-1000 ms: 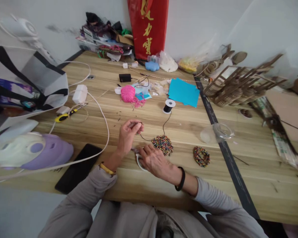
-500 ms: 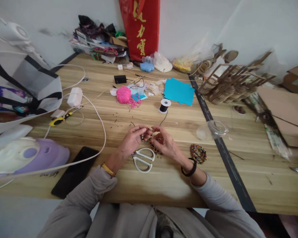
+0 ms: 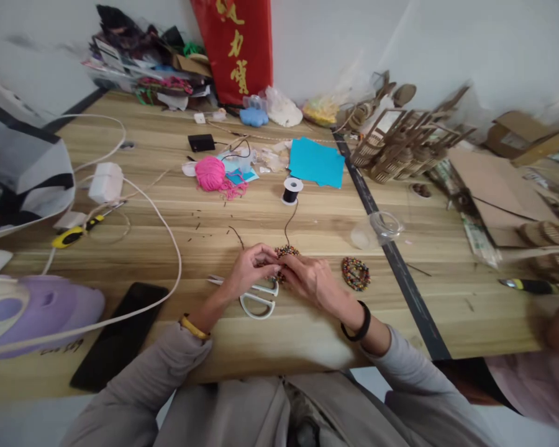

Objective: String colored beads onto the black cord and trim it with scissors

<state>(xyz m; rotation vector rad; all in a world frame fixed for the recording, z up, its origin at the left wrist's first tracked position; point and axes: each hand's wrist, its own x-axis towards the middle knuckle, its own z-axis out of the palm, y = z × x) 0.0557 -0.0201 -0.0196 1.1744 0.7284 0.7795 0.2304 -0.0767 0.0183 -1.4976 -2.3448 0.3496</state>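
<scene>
A cluster of small multicoloured beads [image 3: 285, 252] sits on the wooden table [image 3: 307, 230] right in front of the person, and both hands meet over it. The left hand [image 3: 249, 268] has its fingertips pinched narrowly together at the near edge of the beads, apparently on the dark cord [image 3: 287, 225] or a bead on it, though what exactly lies between the fingers is too small to tell. The right hand [image 3: 310, 279] comes in from the other side, fingers curled and closed against the same spot, so the two hands seem to steady one short stretch of strand between them. The cord runs from the beads back to a black spool [image 3: 291, 190] standing upright farther out, which keeps it fed and untangled. White-handled scissors [image 3: 256, 297] lie flat just under the left hand, close for cutting. A finished-looking coil of beads [image 3: 355, 274] rests just to the right of the right hand, apart from the loose ones. Beyond the spool lie a ball of pink yarn [image 3: 210, 173] and sheets of blue paper [image 3: 317, 162]; a clear plastic cup [image 3: 377, 226] lies on its side near the table's dark seam. To the left a black phone [image 3: 116, 335] lies at the near edge beside a white cable [image 3: 168, 223].
</scene>
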